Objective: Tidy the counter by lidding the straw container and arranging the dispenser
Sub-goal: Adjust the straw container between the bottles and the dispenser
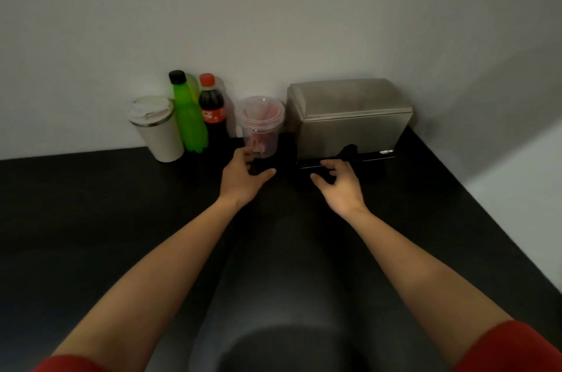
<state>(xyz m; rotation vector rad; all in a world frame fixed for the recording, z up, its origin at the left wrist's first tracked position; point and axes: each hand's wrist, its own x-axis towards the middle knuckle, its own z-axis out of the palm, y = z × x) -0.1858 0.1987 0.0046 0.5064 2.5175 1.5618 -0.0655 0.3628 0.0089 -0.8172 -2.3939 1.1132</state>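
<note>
A clear plastic straw container [263,125] with pink straws inside stands near the back wall, a clear lid sitting on its top. To its right sits a brushed-steel dispenser [349,116] with a dark slot along its base. My left hand [243,180] hovers just in front of the container, fingers spread, fingertips close to its lower wall. My right hand [340,186] hangs open before the dispenser's base, fingertips near the slot. Neither hand holds anything.
On the black counter [121,219], left of the container, stand a cola bottle [213,116], a green soda bottle [188,116] and a white lidded tumbler [158,128]. A white wall runs behind and at the right; the counter edge falls off at the right.
</note>
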